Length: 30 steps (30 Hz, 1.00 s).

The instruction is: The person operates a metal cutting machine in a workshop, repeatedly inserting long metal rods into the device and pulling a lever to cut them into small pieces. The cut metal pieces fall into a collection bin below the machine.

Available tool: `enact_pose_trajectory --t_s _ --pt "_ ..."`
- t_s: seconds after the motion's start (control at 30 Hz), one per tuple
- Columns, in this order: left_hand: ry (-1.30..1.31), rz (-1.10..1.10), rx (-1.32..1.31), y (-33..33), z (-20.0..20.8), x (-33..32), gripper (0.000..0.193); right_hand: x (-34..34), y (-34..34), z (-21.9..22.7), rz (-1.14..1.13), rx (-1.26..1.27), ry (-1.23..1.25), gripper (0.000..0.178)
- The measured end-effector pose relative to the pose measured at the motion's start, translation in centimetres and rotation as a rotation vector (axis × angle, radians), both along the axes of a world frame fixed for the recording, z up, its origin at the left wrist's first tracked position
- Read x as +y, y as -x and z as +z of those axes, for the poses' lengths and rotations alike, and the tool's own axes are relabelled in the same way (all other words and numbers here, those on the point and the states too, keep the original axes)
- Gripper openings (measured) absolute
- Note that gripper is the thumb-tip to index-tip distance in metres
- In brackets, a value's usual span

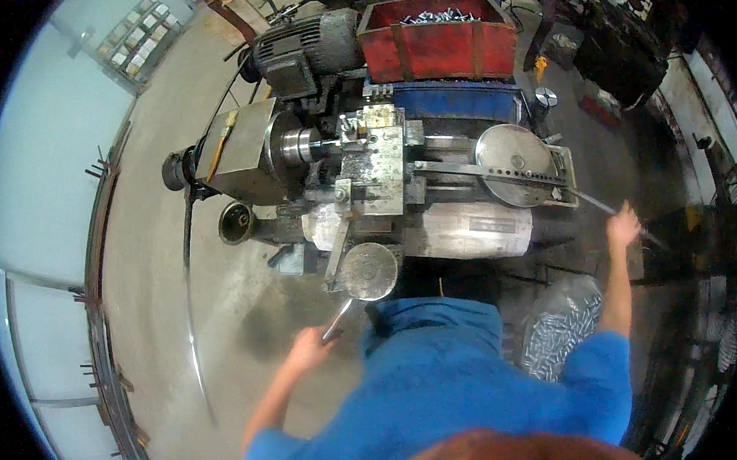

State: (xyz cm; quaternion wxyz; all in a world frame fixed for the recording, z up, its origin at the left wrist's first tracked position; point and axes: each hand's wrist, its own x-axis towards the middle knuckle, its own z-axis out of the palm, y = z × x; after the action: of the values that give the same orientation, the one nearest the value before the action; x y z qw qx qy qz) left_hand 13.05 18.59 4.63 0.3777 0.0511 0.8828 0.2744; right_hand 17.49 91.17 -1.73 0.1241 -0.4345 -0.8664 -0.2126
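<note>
Centrally, we record one metal lathe (386,167), grey, oily and worn, set before our blue shirt (441,375). Its short lever (340,313), bright and straight, runs from our left hand (310,349), fingers wrapped round the lower end, to a scuffed round disc (369,273). Its long lever (591,201), a slim grey rod, extends to the right; our right hand (623,225) is closed round it, beyond a perforated bar (456,170). That bar lies across a large pale disc (506,148), covering part of it. On the left housing (244,165) we list one brush (220,152), orange-brown handle; behind, one dark motor (319,41). Also behind: one red bin (439,53) of small metal parts (441,16), above a blue tray (457,103). Lower right: one clear bag (560,328) of shiny pieces, partly hidden by our sleeve.
</note>
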Motion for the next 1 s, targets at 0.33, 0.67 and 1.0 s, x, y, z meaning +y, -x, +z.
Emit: enact_pose_trajectory --t_s 0.33,0.67,1.0 --pt "0.458 0.089 0.55 12.6 -7.7 -9.0 0.048 -16.6 -3.2 -3.5 0.581 0.387 0.588 0.061" --pt "0.658 0.463 0.71 17.2 -18.6 -5.8 0.045 -23.6 -7.3 -2.2 0.37 0.269 0.899 0.038" --pt "0.612 0.057 0.614 17.4 -18.5 -11.4 0.04 -24.1 4.0 8.1 0.793 0.301 0.918 0.034"
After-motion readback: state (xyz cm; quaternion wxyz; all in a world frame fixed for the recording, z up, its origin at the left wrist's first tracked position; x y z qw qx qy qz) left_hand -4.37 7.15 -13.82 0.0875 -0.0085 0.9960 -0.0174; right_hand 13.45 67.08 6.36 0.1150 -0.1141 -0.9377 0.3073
